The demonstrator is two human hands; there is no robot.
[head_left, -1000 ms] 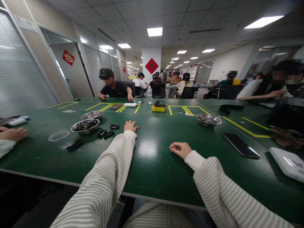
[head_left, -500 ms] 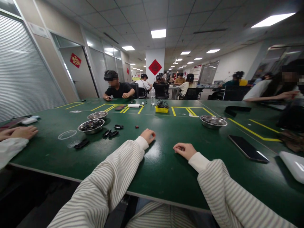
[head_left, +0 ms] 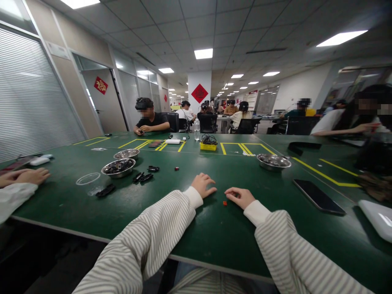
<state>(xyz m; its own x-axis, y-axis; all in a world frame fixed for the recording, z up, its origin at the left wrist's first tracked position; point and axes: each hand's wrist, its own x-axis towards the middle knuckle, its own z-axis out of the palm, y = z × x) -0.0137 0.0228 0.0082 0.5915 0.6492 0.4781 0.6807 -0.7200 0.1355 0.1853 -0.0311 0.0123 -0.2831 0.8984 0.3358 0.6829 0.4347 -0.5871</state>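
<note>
l hand (head_left: pixel 203 185) spread; r hand (head_left: pixel 241 198) part-curled nr orange pc (head_left: pixel 225 203)

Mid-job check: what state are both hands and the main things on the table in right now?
Left hand: open, spread
Right hand: curled, contents of its grip unclear
Orange-red piece: loose on the table, beside the right hand
Dark red piece: loose, apart from both hands
Nearer left bowl: filled with black parts
Right bowl: upright
Yellow tray: holding black cables
Bottle: upright
Phone: flat, screen dark
</note>
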